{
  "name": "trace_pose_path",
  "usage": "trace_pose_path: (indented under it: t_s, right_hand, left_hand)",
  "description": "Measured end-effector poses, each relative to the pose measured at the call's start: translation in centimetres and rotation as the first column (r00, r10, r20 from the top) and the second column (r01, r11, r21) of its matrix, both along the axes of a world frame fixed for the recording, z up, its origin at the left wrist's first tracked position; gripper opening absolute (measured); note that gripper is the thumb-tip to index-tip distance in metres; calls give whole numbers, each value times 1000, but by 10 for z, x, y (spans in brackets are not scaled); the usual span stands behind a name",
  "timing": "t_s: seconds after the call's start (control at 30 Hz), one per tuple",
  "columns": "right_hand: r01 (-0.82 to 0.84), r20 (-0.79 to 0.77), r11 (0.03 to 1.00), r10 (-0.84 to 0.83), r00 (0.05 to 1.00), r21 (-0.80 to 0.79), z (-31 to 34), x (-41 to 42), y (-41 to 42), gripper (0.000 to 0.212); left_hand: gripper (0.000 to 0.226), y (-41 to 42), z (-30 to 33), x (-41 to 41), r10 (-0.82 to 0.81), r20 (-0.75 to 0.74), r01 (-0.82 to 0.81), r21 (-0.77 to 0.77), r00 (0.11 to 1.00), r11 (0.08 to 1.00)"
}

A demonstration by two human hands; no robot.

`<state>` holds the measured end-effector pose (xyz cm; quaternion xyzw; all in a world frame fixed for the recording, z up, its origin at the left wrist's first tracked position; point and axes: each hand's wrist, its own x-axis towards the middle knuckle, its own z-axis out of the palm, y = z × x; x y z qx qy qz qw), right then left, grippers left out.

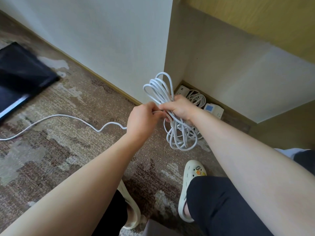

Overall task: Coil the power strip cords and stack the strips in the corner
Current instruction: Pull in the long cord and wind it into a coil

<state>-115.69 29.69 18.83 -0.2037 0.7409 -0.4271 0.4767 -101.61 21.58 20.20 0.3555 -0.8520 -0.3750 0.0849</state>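
Both hands meet: the right hand (180, 108) grips the coiled white cord (160, 92), the left hand (143, 120) pinches its loose strand.

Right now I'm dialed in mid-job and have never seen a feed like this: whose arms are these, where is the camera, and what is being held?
There is no machine here: you see a person's two bare hands, filmed by one wide camera worn on the head, looking forward and down. The right hand grips a bundle of white cord loops, which stick up above the fist and hang below it. The left hand pinches the loose cord next to the bundle; the rest trails left across the patterned carpet. In the corner behind the hands lie white power strips with another coiled cord. A dark flat object lies at far left. Below are the person's legs and pale clogs.
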Motion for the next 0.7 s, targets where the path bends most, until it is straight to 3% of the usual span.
trace_pose_path:
  t_s: [0.37, 0.5, 0.63, 0.7]
  right_hand:
    - [-16, 56, 999, 18, 998, -37, -1, 3, -4, 19]
    - [0, -4, 999, 0, 1000, -54, 1, -2, -2, 35]
    - [-51, 108, 995, 60, 992, -80, 3, 2, -1, 64]
    - [-100, 174, 992, 113, 978, -82, 0, 2, -1, 46]
  left_hand:
    - [25, -15, -6, 0, 58, -67, -54, 71, 996, 996]
    - [35, -33, -6, 6, 136, -39, -130, 139, 990, 982]
    - [42, -34, -7, 7, 235, -90, -211, 219, 968, 953]
    - [46, -35, -7, 5, 281, -120, -247, 237, 952, 940]
